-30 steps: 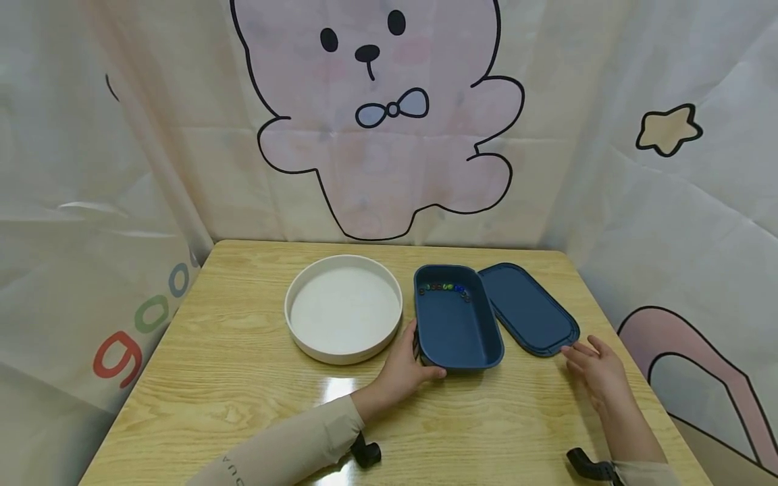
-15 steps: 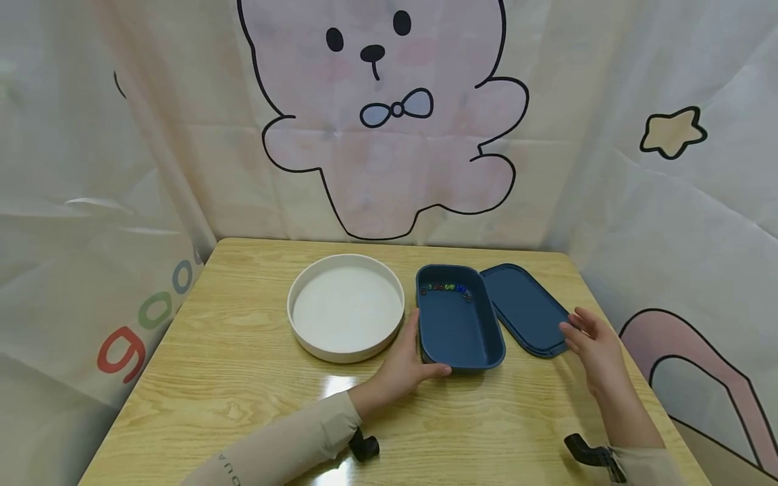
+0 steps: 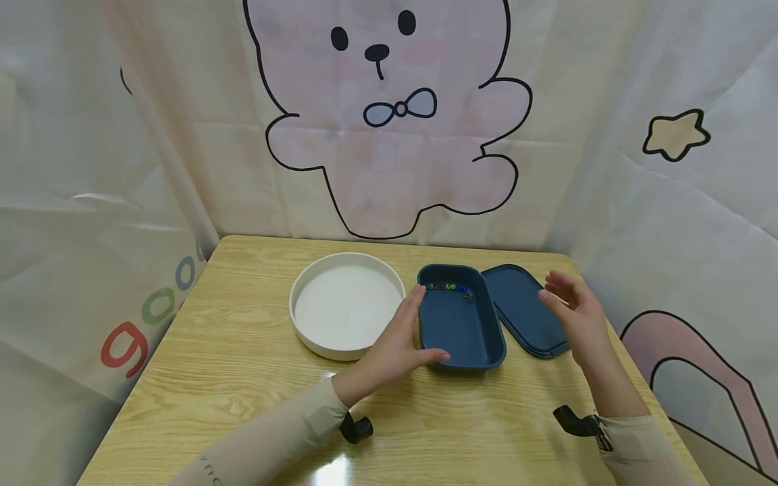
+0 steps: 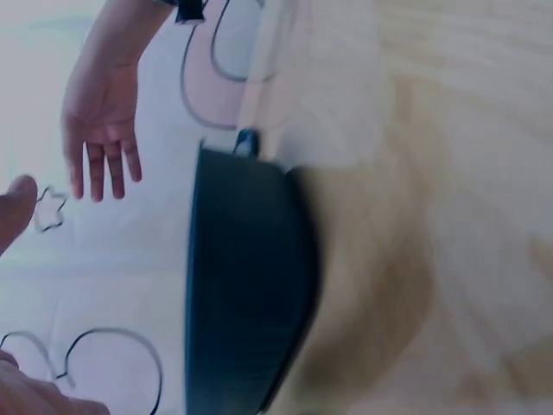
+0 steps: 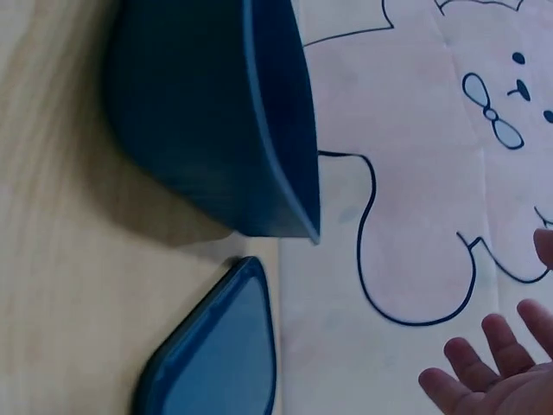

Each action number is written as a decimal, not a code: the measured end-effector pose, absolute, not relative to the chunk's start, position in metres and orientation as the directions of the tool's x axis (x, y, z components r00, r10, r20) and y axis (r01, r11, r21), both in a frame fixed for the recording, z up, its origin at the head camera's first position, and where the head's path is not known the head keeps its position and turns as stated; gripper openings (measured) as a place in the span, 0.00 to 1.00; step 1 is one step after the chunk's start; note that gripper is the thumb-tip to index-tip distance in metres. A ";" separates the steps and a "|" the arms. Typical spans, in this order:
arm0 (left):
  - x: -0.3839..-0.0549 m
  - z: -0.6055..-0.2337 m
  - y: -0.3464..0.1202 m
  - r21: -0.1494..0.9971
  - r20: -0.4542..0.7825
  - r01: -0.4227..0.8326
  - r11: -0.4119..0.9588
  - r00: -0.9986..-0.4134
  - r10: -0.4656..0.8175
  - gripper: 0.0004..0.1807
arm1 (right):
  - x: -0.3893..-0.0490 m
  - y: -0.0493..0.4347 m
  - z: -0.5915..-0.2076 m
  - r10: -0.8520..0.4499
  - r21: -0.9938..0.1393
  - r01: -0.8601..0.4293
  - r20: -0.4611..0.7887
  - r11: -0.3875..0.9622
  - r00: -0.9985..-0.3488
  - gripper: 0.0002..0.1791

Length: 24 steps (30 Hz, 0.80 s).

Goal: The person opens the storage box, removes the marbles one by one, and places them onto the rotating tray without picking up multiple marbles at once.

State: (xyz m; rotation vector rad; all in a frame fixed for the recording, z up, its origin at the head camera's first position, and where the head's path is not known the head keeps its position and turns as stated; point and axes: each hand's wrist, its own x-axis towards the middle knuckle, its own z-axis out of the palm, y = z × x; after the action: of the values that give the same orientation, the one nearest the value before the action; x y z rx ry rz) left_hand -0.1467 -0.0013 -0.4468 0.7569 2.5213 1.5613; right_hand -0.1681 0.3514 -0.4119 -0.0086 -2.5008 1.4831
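While the left sleeve's [image 3: 279, 425] letters [image 3: 211, 470] are unreadable, the box [image 3: 458, 331] sits between dish [image 3: 346, 307] and lid [image 3: 519, 307]; the left hand [image 3: 392, 351], spread, hovers by it, the right hand [image 3: 580, 320], fingers parted, near the table's [image 3: 504, 432] right edge.

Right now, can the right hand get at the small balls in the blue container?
Likely yes: the small balls sit in the uncovered blue container, the blue lid lies beside it, and the right hand looks free. The left hand, at the opposite side, leaves most of the row clear.
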 end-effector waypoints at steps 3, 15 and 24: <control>-0.151 -0.438 -0.015 0.837 0.210 0.398 0.375 -0.867 0.451 0.65 | -0.176 0.344 -0.406 0.084 -0.855 -0.168 0.239 0.490 -0.967 0.32; -0.160 -0.418 -0.093 0.792 0.262 0.399 0.462 -0.906 0.333 0.65 | -0.206 0.308 -0.379 -0.052 -0.792 -0.323 0.348 0.517 -0.936 0.27; -0.157 -0.427 -0.150 0.852 0.215 0.289 0.437 -0.953 0.212 0.63 | -0.246 0.277 -0.368 -0.207 -0.689 -0.441 0.398 0.575 -0.894 0.25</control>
State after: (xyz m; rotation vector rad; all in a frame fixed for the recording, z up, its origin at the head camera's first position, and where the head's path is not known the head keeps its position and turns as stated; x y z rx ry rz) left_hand -0.1567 -0.1499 -0.4267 0.4762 2.7266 1.6402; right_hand -0.2455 0.2766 -0.3679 0.5340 -2.5352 1.2207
